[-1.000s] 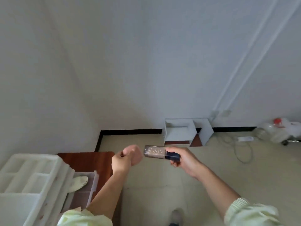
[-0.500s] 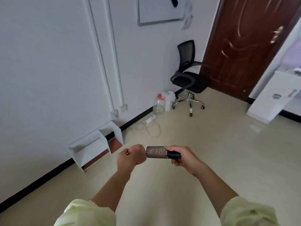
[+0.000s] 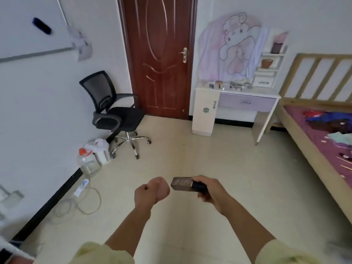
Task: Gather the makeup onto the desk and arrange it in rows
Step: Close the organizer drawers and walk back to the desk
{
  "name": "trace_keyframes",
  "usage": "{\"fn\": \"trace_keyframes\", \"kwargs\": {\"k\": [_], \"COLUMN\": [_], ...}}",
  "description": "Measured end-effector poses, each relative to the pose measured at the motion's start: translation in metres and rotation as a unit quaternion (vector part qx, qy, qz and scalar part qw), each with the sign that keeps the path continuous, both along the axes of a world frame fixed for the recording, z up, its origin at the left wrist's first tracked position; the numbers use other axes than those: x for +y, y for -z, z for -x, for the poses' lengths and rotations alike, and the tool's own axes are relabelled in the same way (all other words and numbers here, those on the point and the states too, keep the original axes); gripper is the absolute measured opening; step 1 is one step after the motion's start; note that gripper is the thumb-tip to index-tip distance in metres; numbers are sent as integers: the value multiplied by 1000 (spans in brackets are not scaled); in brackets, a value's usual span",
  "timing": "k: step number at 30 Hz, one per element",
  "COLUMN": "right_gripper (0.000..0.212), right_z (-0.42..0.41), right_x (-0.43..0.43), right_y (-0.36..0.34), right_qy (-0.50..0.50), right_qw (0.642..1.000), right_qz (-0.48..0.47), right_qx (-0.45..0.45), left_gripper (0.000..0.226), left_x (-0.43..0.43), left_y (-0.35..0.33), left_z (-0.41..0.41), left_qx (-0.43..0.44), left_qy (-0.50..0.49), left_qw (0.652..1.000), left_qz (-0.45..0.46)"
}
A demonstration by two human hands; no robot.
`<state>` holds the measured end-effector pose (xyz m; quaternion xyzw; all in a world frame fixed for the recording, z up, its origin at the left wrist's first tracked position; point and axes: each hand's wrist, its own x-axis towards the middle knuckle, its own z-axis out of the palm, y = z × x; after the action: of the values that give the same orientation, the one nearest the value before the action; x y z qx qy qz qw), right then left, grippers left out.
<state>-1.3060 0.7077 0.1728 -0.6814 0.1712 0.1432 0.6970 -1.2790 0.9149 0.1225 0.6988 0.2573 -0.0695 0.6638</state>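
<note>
I am looking down at both arms held out over the floor point(image 3: 238, 168) in the lower middle of the frame; the right hand point(image 3: 208, 191) is gripping a makeup bottle point(image 3: 181, 184), with fingers curling round its dark cap end and the smoky, lettered body sticking out toward the left; the left hand point(image 3: 152, 192) is balling into a fist just beside the bottle's free end, and I cannot tell whether anything is sitting inside that fist; the bench point(image 3: 264, 91), a white dressing table with a purple drawer, is standing well apart in the upper right of the frame, between the dark door point(image 3: 160, 54) and the bed point(image 3: 312, 138); a scatter of small makeup pieces point(image 3: 235, 86) is already lying on its top, too small for me to name or to say whether they are forming rows; so I am judging the task as partly along: some pieces are sitting on the bench, this bottle is travelling in the hand and is not yet there, and the lining up is probably all left to do; whether more makeup is waiting elsewhere in the room I am unable to see; next I am expecting a walk across the open floor, passing right of the office chair point(image 3: 112, 109), then a careful set-down among the pieces.
</note>
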Motion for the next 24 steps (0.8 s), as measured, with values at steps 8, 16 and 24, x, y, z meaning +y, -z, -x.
{"fn": "trace_keyframes", "kwargs": {"k": [8,16,24], "right_gripper": [18,17,21], "right_z": [-147,-309,-439], "right_x": [-135,-269,-413], "right_y": [-8,-17,-3], "right_qy": [99,196,257], "right_qw": [995,980,966], "right_qz": [0,-28,-37], "right_qx": [-22,-14,-2], "left_gripper": [21,35,32], "left_x": [-151,-296,-454], "left_y": [-9,-8,-8], "left_z": [-180,-371,-513], "left_qx": [-27,1,19], "left_qy": [72,121,164], "left_qw": [995,988,976], "left_qz": [61,96,143]}}
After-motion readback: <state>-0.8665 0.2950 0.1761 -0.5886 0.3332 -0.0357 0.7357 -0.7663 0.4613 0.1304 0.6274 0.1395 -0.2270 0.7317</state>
